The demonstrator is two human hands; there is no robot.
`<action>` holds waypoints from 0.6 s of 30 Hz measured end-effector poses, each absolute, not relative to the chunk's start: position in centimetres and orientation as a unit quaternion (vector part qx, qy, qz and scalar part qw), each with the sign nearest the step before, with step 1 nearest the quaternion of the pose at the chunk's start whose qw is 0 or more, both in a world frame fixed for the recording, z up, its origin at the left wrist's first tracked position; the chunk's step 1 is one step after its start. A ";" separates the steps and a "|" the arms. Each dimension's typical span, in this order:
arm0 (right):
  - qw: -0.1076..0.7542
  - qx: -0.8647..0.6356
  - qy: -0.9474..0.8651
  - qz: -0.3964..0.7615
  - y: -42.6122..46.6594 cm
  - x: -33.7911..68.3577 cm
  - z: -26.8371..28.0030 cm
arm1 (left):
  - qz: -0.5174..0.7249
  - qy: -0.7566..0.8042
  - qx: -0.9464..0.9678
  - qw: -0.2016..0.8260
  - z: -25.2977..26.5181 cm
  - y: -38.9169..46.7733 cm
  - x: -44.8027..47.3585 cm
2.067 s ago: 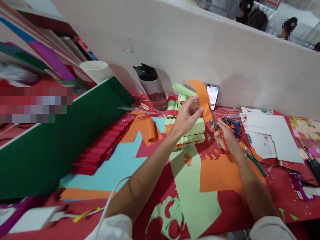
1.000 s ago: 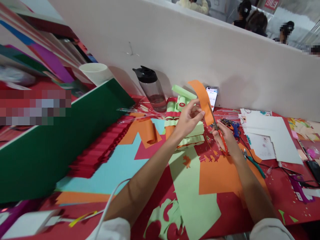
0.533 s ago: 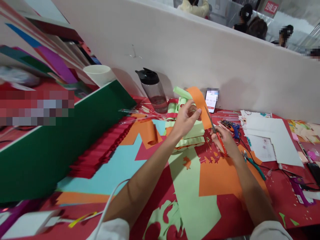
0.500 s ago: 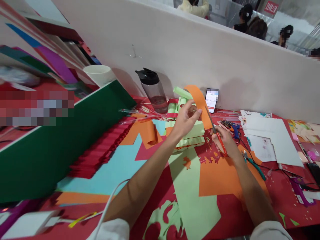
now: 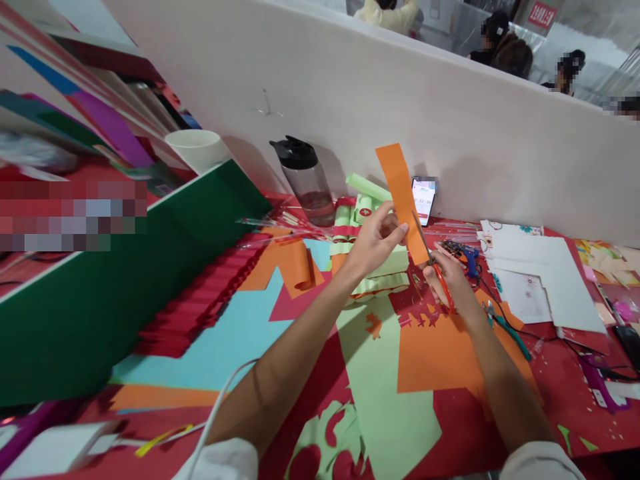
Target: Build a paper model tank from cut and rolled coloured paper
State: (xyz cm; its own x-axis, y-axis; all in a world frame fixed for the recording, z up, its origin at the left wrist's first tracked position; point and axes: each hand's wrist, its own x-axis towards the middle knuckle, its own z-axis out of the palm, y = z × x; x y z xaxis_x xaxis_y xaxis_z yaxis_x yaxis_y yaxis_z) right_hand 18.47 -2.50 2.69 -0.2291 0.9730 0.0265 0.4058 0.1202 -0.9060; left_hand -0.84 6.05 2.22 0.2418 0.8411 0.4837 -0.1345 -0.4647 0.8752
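Note:
My left hand [image 5: 376,243] pinches the left edge of an orange paper strip [image 5: 399,187], which stands up nearly straight above the table. In my right hand [image 5: 447,277] are scissors with red handles [image 5: 442,285]. Their blades lie along the strip's right edge, near its lower end; I cannot tell whether they cut into it. Behind my left hand sits a light-green paper construction with rolled tubes and red bands [image 5: 380,283]. Below the hands lie a light-green sheet [image 5: 380,387] and an orange sheet [image 5: 433,360], with a small orange cut-out [image 5: 373,326] on the green one.
A dark-lidded bottle [image 5: 310,187] and a phone [image 5: 424,200] stand by the white partition [image 5: 350,93]. A green board [image 5: 150,267] rises at left beside folded red paper [image 5: 210,293]. Pliers [image 5: 510,330], cables and white card [image 5: 570,287] lie at right. A white cable crosses near my left forearm.
The orange strip's upper part, curled over toward the left before, now stands upright and straight. My hands and the scissors have barely moved.

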 end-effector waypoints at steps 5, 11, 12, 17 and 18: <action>0.350 -0.519 -0.660 0.414 -2.4 18.4 2.4 | 0.551 0.277 0.644 0.453 2.1 6.1 -0.9; 0.351 -0.509 -0.663 0.422 -2.0 18.7 1.6 | 0.536 0.265 0.651 0.468 2.2 5.9 -0.7; 0.351 -0.508 -0.663 0.422 -2.0 18.7 1.5 | 0.536 0.263 0.650 0.470 2.2 5.8 -0.7; 0.363 -0.507 -0.665 0.411 -2.1 18.5 1.7 | 0.541 0.266 0.644 0.472 2.0 5.7 -0.4; 0.366 -0.507 -0.666 0.407 -2.2 18.5 1.8 | 0.540 0.266 0.643 0.473 2.0 5.7 -0.4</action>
State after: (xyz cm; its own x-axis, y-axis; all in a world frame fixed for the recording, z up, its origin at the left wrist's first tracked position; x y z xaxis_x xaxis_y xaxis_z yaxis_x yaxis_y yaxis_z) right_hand 18.50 -2.16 1.79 -0.2180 0.9731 0.0745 0.3763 0.1543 -0.9135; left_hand -0.39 5.68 2.05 0.2748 0.8532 0.4434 -0.1688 -0.4111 0.8958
